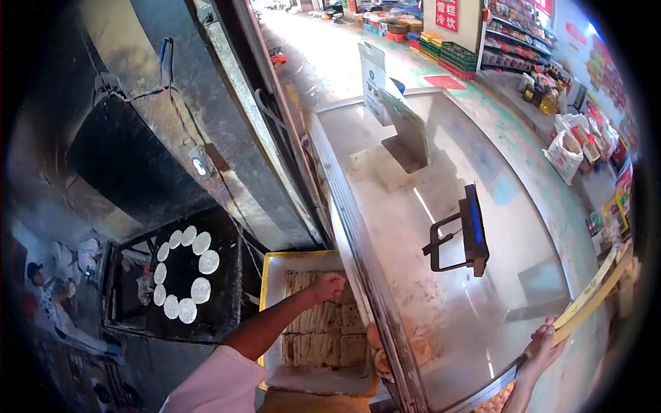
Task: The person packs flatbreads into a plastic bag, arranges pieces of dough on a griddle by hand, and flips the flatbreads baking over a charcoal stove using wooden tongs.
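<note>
Working position at a food stall, viewed from the head. The two hands are well apart, one on each side of the glass-topped table (509, 265). The left hand (330, 286), its fingers curled, lies over the upper right part of a yellow-rimmed tray (303, 254); whether it grips anything cannot be told. The tray contains flat, browned pieces (310, 350) set in close rows, which extend below and to the left of this hand, with the forearm crossing above them. The right hand (542, 347), at the table's outer edge, is closed around the lower end of a long, pale yellow implement (593, 292), which slants up and away to the right, well apart from the tray. Between the hands, a dark device on a stand (475, 230) rests on the table, farther forward; round breads (421, 350) appear near the table's inner edge, just beside the tray. Left of the tray, a black griddle (180, 267) carries pale dough rounds (200, 290) arranged in a ring.
</note>
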Tool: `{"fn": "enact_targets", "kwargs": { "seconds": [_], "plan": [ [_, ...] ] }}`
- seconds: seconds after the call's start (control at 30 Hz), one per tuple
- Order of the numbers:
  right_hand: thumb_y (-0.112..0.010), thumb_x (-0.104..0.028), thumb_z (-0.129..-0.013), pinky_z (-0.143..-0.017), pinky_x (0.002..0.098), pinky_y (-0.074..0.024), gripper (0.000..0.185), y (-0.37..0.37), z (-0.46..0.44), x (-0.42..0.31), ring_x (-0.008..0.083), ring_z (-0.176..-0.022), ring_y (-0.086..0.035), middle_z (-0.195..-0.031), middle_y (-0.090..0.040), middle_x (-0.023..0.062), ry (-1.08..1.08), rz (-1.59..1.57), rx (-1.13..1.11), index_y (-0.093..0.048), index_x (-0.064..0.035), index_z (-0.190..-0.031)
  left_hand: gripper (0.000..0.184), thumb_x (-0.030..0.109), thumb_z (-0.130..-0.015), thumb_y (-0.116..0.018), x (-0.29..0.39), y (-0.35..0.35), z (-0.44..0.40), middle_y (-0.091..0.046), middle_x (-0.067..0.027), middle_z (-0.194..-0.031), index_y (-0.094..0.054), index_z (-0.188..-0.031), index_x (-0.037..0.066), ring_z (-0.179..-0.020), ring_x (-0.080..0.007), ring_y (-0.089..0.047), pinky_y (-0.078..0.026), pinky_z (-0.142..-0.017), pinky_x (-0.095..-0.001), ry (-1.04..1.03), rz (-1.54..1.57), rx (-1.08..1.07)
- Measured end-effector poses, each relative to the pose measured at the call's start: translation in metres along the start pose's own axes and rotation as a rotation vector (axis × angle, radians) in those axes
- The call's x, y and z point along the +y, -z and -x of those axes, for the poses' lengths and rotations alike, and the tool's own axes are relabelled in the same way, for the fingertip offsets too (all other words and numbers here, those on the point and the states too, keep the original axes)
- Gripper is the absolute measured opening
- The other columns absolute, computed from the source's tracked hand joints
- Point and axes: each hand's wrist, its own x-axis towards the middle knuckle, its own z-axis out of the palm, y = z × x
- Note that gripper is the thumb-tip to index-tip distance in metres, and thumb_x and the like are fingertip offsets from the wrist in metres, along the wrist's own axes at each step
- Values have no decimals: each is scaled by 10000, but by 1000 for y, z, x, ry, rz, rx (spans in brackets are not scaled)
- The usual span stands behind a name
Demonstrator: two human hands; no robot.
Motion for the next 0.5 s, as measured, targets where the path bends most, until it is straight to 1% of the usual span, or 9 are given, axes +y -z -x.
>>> {"fn": "enact_targets", "kwargs": {
  "seconds": [0.03, 0.1, 0.2, 0.23, 0.27, 0.3, 0.33, 0.43, 0.5],
  "plan": [
    [-565, -223, -971, -691, 227, -408, 281, 2, -1, 3, 57, -777, -493, -1037, -567, 25, -1, 3, -3, -480, -52, -1177, 252, 312, -945, -610, -3, 3, -4, -609, 2, -809, -619, -1010, 69, -668, -83, -569, -433, -547, -246, 3, 3, 0],
    [-579, -237, -968, -692, 226, -406, 298, 5, -2, 9, 57, -781, -490, -1041, -563, 29, 12, -17, 11, -479, -46, -1174, 242, 311, -948, -608, -6, 8, -15, -592, 8, -793, -607, -982, 72, -647, -79, -546, -425, -536, -244, -72, 62, -124],
    [-595, -263, -963, -694, 224, -405, 325, 8, -4, 16, 56, -793, -491, -1042, -558, 29, 31, -26, 19, -478, -43, -1171, 229, 303, -948, -610, 46, -3, 5, -577, 13, -775, -600, -963, 75, -650, -77, -532, -421, -543, -241, 6, -5, -43],
    [-595, -263, -963, -694, 224, -405, 325, 10, -4, 18, 56, -793, -491, -1042, -558, 29, 31, -23, 20, -478, -43, -1171, 229, 303, -948, -610, 23, 3, -21, -577, 13, -775, -600, -963, 75, -650, -77, -532, -421, -543, -241, 7, -4, -46],
    [-597, -271, -964, -692, 223, -406, 330, 12, -5, 20, 56, -795, -491, -1043, -555, 30, 37, -28, 10, -480, -42, -1170, 231, 303, -949, -607, -20, 14, -65, -577, 14, -775, -601, -961, 72, -666, -78, -536, -425, -559, -237, -75, 115, -80],
    [-598, -280, -964, -691, 223, -407, 335, 15, -6, 23, 57, -798, -491, -1044, -551, 30, 43, -34, 0, -481, -41, -1169, 234, 304, -951, -603, -43, 18, -91, -578, 14, -775, -602, -960, 70, -681, -78, -540, -429, -574, -233, -158, 235, -114],
    [-598, -280, -964, -691, 223, -407, 335, 22, -9, 29, 57, -798, -491, -1044, -551, 30, 44, -32, 0, -481, -41, -1169, 234, 304, -951, -603, -41, 15, -95, -578, 14, -775, -602, -960, 70, -681, -78, -540, -429, -574, -233, -158, 236, -116],
    [-589, -269, -970, -690, 225, -407, 322, 32, -14, 39, 58, -799, -491, -1044, -544, 28, 87, -31, -41, -483, -39, -1169, 243, 307, -952, -597, -10, 12, -93, -596, 5, -787, -609, -928, 66, -708, -82, -554, -441, -607, -237, -273, 230, -35],
    [-581, -261, -973, -690, 226, -407, 306, 25, -10, 31, 59, -795, -491, -1018, -541, 25, 75, -43, -27, -490, -39, -1163, 262, 320, -961, -566, 25, 10, -71, -619, -8, -819, -618, -897, 72, -724, -86, -573, -454, -615, -250, -147, 266, -30]
  ]
}}
